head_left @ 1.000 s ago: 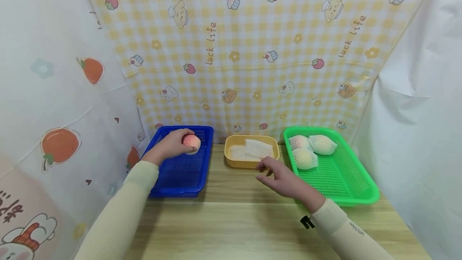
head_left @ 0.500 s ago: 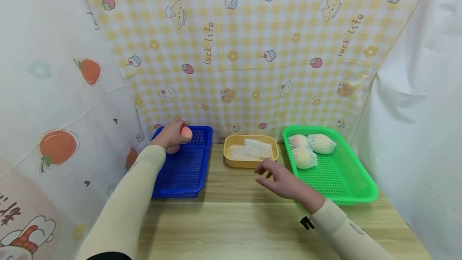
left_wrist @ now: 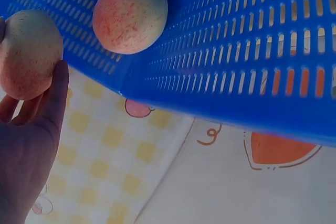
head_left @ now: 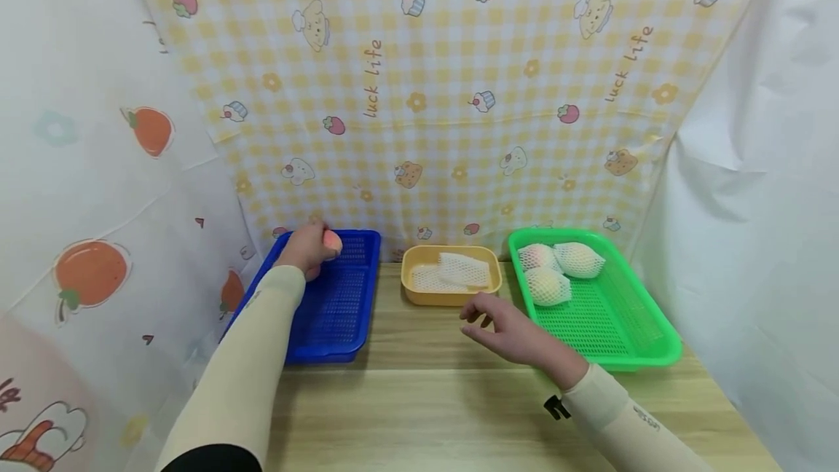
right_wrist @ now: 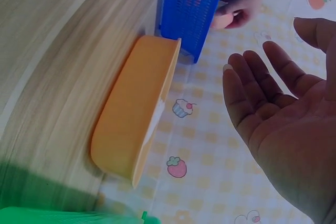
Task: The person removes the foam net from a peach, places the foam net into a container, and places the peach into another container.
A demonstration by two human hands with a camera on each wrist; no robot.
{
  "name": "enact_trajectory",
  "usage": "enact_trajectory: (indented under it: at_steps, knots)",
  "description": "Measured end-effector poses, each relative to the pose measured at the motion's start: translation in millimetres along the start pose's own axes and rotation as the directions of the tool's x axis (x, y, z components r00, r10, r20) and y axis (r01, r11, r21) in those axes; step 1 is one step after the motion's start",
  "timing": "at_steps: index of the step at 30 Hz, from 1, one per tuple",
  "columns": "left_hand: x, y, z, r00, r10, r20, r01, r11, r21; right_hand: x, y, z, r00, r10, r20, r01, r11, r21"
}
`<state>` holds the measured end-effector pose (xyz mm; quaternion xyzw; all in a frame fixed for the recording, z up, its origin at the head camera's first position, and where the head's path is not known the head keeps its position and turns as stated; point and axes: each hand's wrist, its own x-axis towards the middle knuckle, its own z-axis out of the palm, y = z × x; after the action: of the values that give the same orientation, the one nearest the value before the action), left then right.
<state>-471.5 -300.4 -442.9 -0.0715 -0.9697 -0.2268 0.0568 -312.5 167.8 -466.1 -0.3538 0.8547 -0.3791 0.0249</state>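
Observation:
My left hand grips a pink-and-cream peach at the far end of the blue basket. In the left wrist view, thumb and fingers lie around that peach. A second peach rests in the basket's corner close by; in the head view my left hand mostly hides it. My right hand hovers in front of the yellow box, its fingers loosely bent around nothing. In the right wrist view, the palm of my right hand faces the camera with nothing in it.
White foam net sleeves lie in the yellow box. At the right stands a green basket with several fruits in foam nets at its far left. A checked cloth hangs behind, white sheets at both sides.
My left hand has moved left and farther back with the peach, and the second peach has come into view beneath it. My right hand has stayed nearly in place.

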Motion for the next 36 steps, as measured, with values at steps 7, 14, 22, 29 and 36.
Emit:
enact_trajectory:
  at_steps: [7, 14, 22, 29, 36]
  knots:
    - [10.4, -4.8, 17.1, 0.999, -0.005, 0.052, -0.003, 0.989, 0.15, -3.8, 1.4, -0.1, 1.0, 0.025, 0.014, -0.025, 1.0, -0.011]
    - [17.2, -16.4, 39.4, 0.998, 0.013, 0.066, -0.03, 0.967, 0.253, -9.4, 1.3, -1.6, 0.999, 0.041, 0.012, -0.041, 0.999, -0.005]
    - [21.4, -13.3, 49.1, 0.994, 0.02, 0.105, -0.052, 0.95, 0.309, -18.4, 5.5, -4.6, 1.0, 0.003, -0.003, -0.003, 0.999, -0.033]
    - [24.6, -20.5, 61.3, 0.994, 0.041, 0.099, -0.072, 0.942, 0.329, -19.7, 6.4, -4.8, 1.0, 0.025, -0.004, -0.026, 0.999, -0.026]
    - [21.6, -17.1, 68.3, 0.995, 0.056, 0.088, -0.085, 0.922, 0.378, -20.4, 7.7, -4.3, 0.999, 0.032, 0.002, -0.032, 0.999, -0.021]
